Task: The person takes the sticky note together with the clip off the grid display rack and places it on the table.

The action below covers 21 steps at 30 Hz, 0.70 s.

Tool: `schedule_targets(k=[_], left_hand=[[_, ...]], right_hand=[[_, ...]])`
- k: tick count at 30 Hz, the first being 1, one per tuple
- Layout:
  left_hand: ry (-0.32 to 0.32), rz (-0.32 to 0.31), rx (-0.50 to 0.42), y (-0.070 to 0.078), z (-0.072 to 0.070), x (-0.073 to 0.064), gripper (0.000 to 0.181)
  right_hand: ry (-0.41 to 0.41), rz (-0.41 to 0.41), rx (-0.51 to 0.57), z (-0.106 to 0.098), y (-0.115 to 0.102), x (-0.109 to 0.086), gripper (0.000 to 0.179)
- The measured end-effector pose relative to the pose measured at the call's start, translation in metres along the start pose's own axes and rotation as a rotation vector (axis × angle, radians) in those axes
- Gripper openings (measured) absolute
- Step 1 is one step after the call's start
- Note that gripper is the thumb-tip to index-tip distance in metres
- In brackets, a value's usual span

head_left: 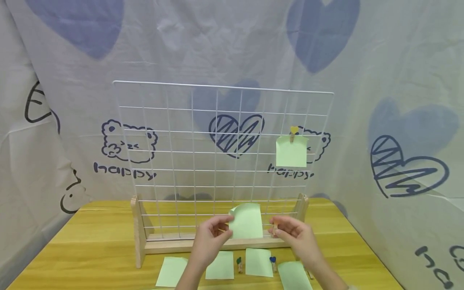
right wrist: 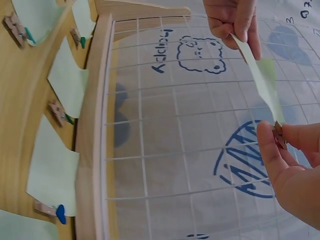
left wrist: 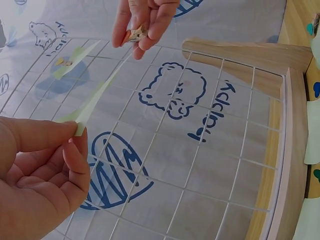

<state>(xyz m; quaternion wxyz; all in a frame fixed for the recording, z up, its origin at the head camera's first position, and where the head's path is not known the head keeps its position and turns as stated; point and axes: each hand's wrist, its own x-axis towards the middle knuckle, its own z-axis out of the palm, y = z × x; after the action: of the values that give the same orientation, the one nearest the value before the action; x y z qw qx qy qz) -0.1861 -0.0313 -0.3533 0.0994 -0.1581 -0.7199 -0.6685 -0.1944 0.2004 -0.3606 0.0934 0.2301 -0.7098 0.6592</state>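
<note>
My left hand (head_left: 210, 239) pinches a pale green paper note (head_left: 247, 223) by its left edge, between thumb and index finger. The sheet is held up in front of the lower part of a white wire grid, its top left corner curling. Just right of the paper, my right hand (head_left: 297, 235) pinches a small wooden clothespin (right wrist: 280, 137) between thumb and fingertips. In the right wrist view the peg is right at the near edge of the note. Higher on the grid hangs another green note (head_left: 291, 153), clipped by a peg with a yellow heart (head_left: 294, 130).
The wire grid (head_left: 224, 86) stands upright in a wooden stand (head_left: 170, 245) on a yellow wood-grain table (head_left: 98, 229). Before it lie several green notes (head_left: 219, 266), a peg with a green top (head_left: 239, 265) and one with a blue heart (head_left: 273, 262). A printed cloth (head_left: 163, 48) hangs behind.
</note>
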Motion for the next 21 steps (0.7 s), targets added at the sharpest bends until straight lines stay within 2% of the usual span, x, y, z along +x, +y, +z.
schedule_targets(k=[2, 7, 11, 21], left_hand=[[-0.001, -0.003, -0.012, -0.002, 0.001, -0.001, 0.026], [-0.008, -0.031, -0.026, -0.007, 0.002, -0.003, 0.026], [-0.008, -0.051, -0.028, -0.011, 0.002, -0.005, 0.027], [-0.016, -0.071, 0.014, -0.018, 0.004, -0.011, 0.025]], right_hand=[[0.004, 0.051, 0.034, 0.001, 0.004, -0.003, 0.033], [-0.002, 0.074, 0.082, 0.001, 0.012, -0.008, 0.036], [-0.004, 0.101, 0.075, 0.001, 0.017, -0.013, 0.036], [-0.005, 0.233, 0.055, -0.001, 0.032, -0.024, 0.035]])
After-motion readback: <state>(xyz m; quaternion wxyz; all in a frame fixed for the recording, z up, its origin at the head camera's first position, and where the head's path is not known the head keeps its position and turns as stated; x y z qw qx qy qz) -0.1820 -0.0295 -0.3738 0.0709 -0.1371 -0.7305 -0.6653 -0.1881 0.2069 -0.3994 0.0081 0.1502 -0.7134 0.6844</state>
